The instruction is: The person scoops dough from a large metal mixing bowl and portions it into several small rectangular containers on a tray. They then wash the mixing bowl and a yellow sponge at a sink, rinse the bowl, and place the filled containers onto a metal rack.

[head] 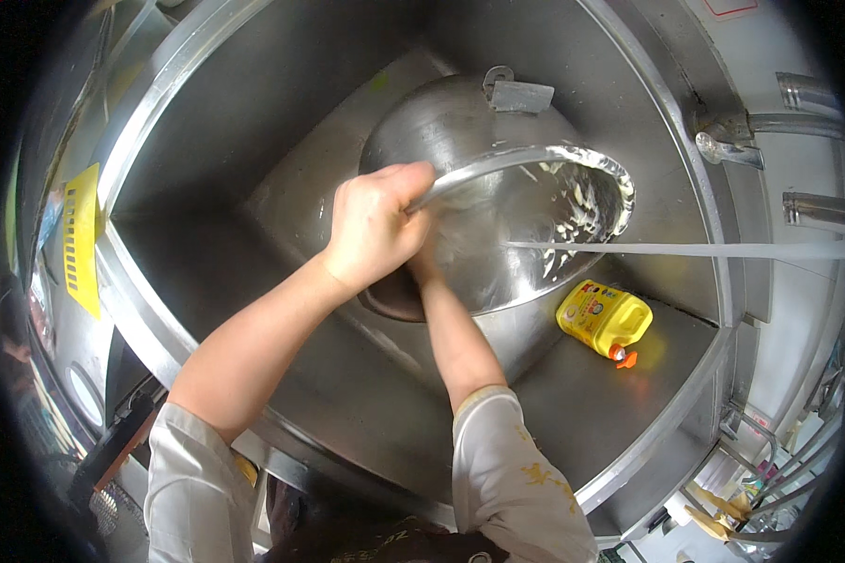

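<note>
A large stainless steel mixing bowl (458, 123) lies tilted on its side in a deep metal sink (310, 169), its mouth facing me. My left hand (380, 218) is closed around the bowl's near-left rim. My right forearm reaches up to the bowl's mouth. Most of my right hand (426, 257) is hidden behind the left, so its fingers cannot be made out. Pale, creamy residue (583, 207) clings to the inner wall and the right rim. From the right, a stream of water (662, 248) runs into the bowl. A metal bracket (521, 97) sticks out of its outer side.
A yellow detergent bottle (598, 317) with an orange flip cap lies in the sink, right of the bowl. Metal pipes (796, 125) and a spout (732, 151) stand beyond the right edge. A yellow slotted plastic piece (82, 239) rests at the left rim.
</note>
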The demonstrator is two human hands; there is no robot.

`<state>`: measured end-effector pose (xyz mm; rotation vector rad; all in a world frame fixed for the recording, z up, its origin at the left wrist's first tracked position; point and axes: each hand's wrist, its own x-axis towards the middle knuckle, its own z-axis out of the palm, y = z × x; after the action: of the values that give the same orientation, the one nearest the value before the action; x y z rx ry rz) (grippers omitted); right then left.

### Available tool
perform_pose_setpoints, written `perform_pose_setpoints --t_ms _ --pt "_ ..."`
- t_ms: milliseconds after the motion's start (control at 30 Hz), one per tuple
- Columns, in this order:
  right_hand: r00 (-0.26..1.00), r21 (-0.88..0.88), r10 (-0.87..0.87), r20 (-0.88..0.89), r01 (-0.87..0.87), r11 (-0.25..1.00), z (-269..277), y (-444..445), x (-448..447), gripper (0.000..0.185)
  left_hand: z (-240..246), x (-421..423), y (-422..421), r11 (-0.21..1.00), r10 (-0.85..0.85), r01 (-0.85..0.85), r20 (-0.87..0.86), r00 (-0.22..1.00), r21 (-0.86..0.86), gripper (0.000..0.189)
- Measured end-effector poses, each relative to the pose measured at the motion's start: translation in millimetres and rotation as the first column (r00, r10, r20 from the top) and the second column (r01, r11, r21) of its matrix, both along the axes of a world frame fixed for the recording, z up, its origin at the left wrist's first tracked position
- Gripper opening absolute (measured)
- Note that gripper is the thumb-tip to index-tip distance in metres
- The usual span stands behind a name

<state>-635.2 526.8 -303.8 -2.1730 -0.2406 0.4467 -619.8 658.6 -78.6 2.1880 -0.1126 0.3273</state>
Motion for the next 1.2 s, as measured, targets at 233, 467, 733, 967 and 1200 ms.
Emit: perform_pose_setpoints --t_ms 233,467,733,967,1200 --pt "0.836 -0.529 0.410 -0.364 -0.548 0.648 91.3 -86.7 -16.6 0.043 8.9 -4.0 12.1 0.999 0.035 -0.034 -0.083 0.996 0.006 0.010" --pt "0.909 -0.910 0.286 0.303 0.187 0.370 -10.1 -80.1 70.4 0.044 3.2 -3.1 -1.8 1.000 -0.004 0.004 0.013 1.000 -0.008 0.011" --pt "1.000 0.415 -0.006 -0.008 0.009 0.910 61.5 30.3 -64.7 0.055 5.2 4.1 16.8 0.998 0.043 -0.045 -0.049 0.998 -0.034 0.008" --pt "0.707 -0.548 0.533 0.464 -0.244 0.800 107.4 -104.0 -74.9 0.032 1.7 13.3 20.4 0.992 0.051 -0.058 -0.064 0.997 -0.109 0.009" --pt "0.917 -0.228 0.233 0.323 -0.164 0.960 133.0 -47.3 -84.9 0.034 15.8 19.1 31.7 0.974 0.219 -0.215 -0.063 0.974 0.073 0.022"
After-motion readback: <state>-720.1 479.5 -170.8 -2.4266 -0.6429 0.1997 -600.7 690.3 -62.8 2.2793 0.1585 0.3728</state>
